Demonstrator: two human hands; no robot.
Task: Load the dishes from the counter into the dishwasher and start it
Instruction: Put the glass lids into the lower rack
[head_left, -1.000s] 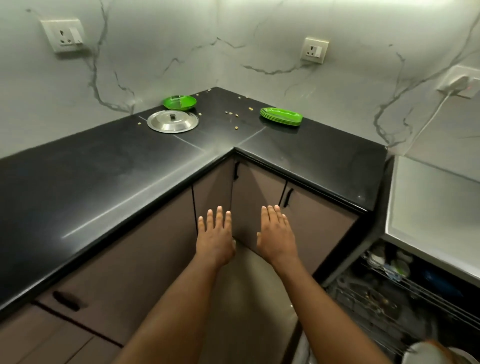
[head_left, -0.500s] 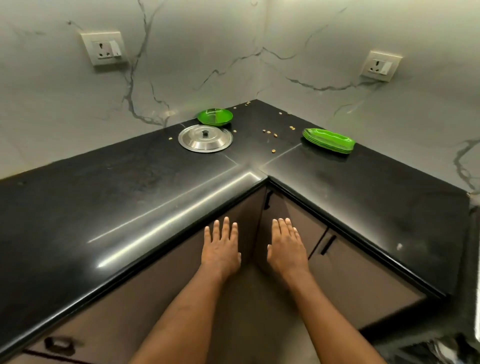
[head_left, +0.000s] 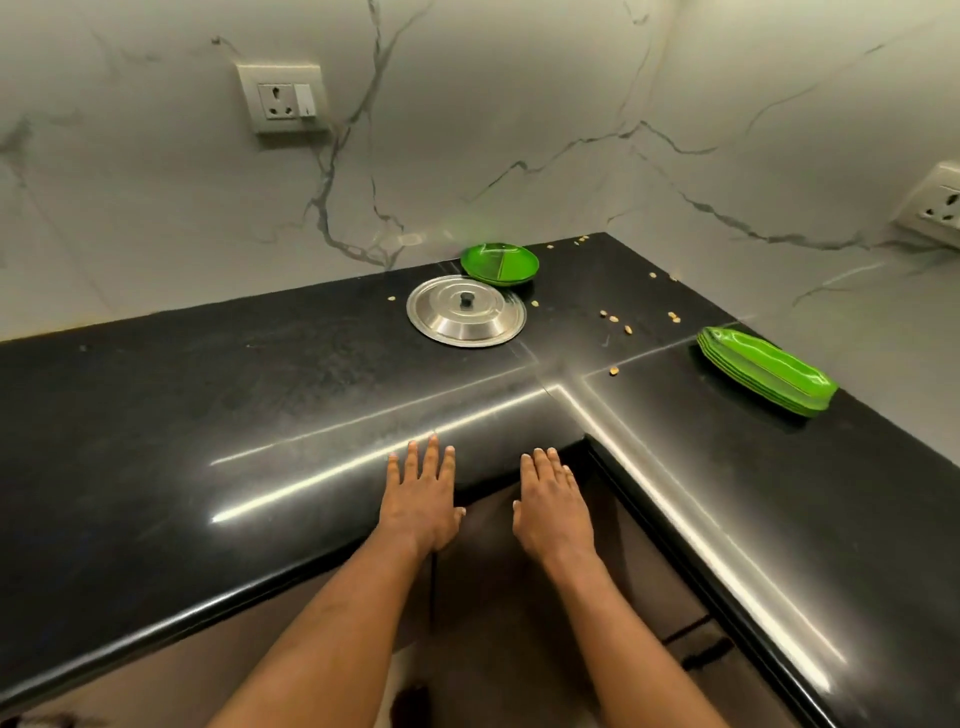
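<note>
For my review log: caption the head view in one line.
Open left hand and right hand near black counter with steel lid, green bowl, stacked green plates.

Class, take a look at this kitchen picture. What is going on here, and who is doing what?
A person stands at the inner corner of a black counter, with the left hand and right hand stretched out flat near its edge. Neither hand holds anything. The dishes are untouched on the counter: a steel lid, a green bowl just behind it, and a stack of green plates to the right. Small crumbs lie scattered between them. No dishwasher is in view.
</note>
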